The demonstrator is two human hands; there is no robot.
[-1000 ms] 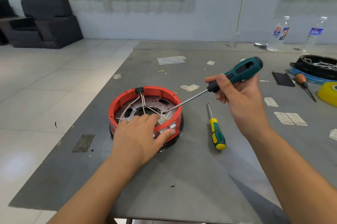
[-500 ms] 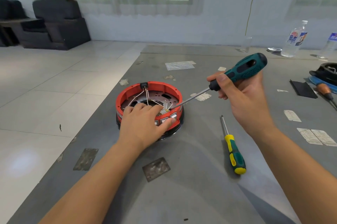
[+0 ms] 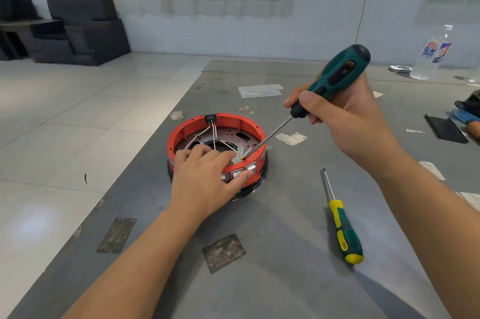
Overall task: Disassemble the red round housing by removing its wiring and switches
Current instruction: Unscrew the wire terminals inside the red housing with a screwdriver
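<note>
Right there on the grey table (image 3: 285, 279), towards its left edge, sits the red round housing (image 3: 217, 148), open side up. The person's left hand (image 3: 205, 178) lies over the housing's near rim: the fingers are curled over into the inside, while the thumb (image 3: 242, 177) presses on the outer wall by the pale switches (image 3: 250, 168). Thin white wires (image 3: 214, 134) run from a small black part (image 3: 211, 119) on the housing's far rim down across the metal plate inside.

To the right of the housing and above it, the right hand (image 3: 345, 121) grips a dark green screwdriver (image 3: 335, 77), thumb and fingers wrapped around the lower handle. Its shaft slants down over the housing's right rim, and the tip meets the brass terminals just beside the left fingertips.

On the table to the right of the housing, nearer the person, a second screwdriver (image 3: 342, 230) with a green and yellow handle lies loose. Far beyond the housing to the right stands a clear plastic bottle (image 3: 432, 54). A black armchair (image 3: 83, 27) stands on the tiled floor well beyond the housing, to the left.
</note>
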